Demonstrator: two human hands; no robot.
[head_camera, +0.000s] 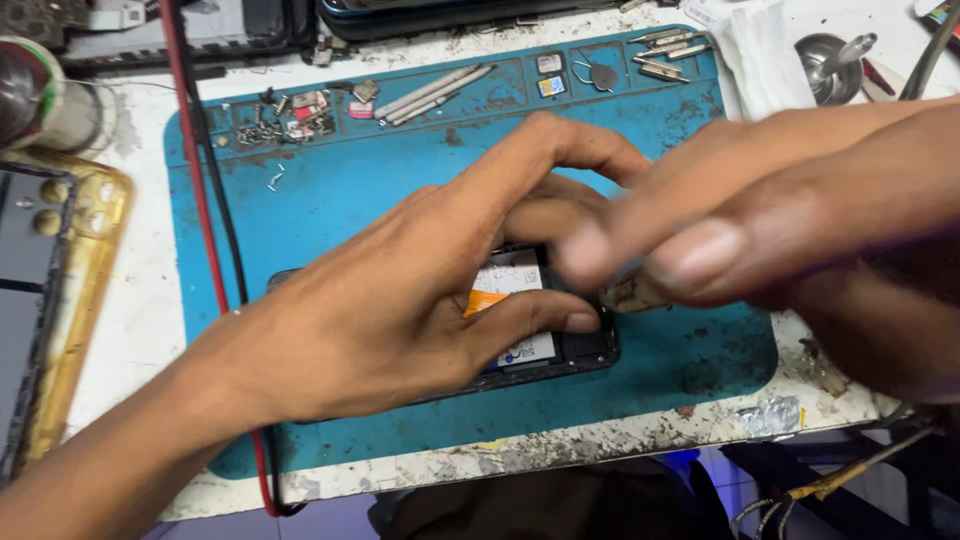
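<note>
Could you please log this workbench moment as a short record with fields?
Setting: blue work mat on a worn white bench
Main item: opened phone, back cover off, battery with white label showing
Left hand: pressed flat over the phone, thumb on its lower edge
Right hand: blurred, fingers above the phone's right end; any tool cannot be told
Mat tray: loose screws, tweezers, small cards
Left edge: yellow-rimmed phone case
Cables: red and black cables crossing the mat
</note>
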